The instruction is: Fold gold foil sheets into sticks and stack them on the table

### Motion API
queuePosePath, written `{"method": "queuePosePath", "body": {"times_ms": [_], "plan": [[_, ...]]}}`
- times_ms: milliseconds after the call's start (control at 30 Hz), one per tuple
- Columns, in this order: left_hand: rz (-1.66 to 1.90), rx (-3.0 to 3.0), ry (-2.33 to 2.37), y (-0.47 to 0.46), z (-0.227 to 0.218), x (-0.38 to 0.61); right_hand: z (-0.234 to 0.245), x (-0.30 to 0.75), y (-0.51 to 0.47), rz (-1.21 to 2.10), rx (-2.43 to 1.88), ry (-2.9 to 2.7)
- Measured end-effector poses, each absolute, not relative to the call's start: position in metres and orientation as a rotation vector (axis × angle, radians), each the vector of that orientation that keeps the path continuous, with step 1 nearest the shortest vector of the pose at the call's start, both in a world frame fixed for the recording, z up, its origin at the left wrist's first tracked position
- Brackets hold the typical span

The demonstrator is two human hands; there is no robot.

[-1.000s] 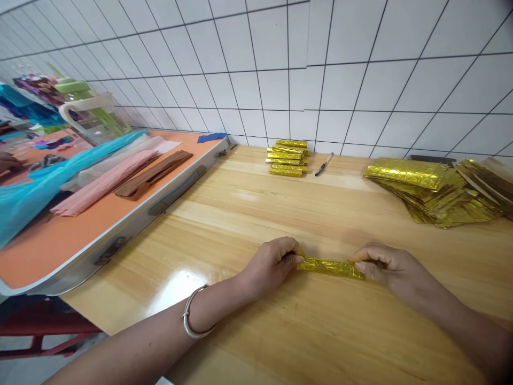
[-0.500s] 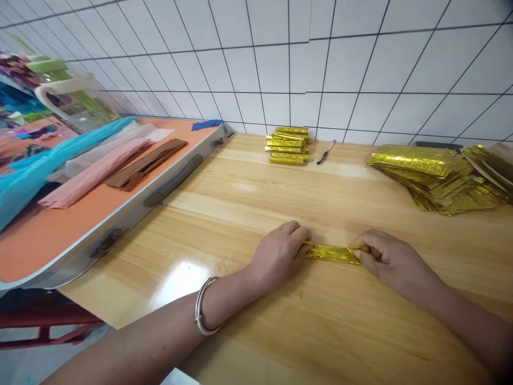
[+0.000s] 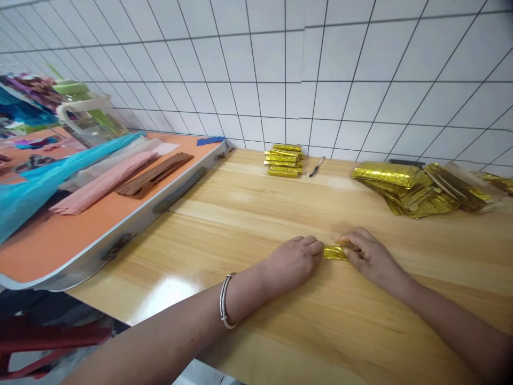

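Observation:
A narrow strip of shiny gold foil paper (image 3: 334,252) lies on the wooden table between my two hands. My left hand (image 3: 298,262), with a silver bangle at the wrist, is closed over the strip's left end; its fingertips are partly hidden. At the right end, my right hand (image 3: 366,254) pinches the foil between thumb and fingers. Only a short stretch of gold shows between them. Toward the wall sits a small stack of folded gold strips (image 3: 283,160), and a larger heap of gold foil sheets (image 3: 409,187) lies at the back right.
A pen (image 3: 317,167) lies beside the small stack. On the left stands an orange-topped folding table (image 3: 160,214) with a metal edge, carrying blue, pink and brown crepe paper (image 3: 156,175) and a clear jug with a green lid (image 3: 90,115). White tiled wall (image 3: 256,64) borders the back.
My hands have come closer together, so less of the gold strip shows between them. The left moved right along it, and the right hand's fingers shifted. The view has tilted slightly.

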State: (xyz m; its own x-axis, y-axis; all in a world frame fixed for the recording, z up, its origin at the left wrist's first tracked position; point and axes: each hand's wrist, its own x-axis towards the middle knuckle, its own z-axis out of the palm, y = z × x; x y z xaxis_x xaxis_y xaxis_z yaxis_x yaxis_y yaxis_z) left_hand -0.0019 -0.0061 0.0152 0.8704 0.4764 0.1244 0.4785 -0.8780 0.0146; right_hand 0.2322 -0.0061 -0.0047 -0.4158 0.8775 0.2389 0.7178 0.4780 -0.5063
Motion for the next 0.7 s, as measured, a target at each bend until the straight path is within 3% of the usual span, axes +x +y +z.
{"method": "queuePosePath", "body": {"times_ms": [200, 367, 700], "plan": [[-0.175, -2.971, -0.895, -0.029, 0.019, 0.010, 0.002, 0.217, -0.019, -0.199, -1.156, -2.666], [-0.230, -2.991, -0.992, -0.039, 0.012, 0.003, 0.003, 0.214, -0.029, -0.464, -1.104, -2.835], [-0.276, -3.028, -1.048, -0.047, 0.010, -0.005, 0.016, 0.230, -0.038, -0.358, -1.356, -2.766]]}}
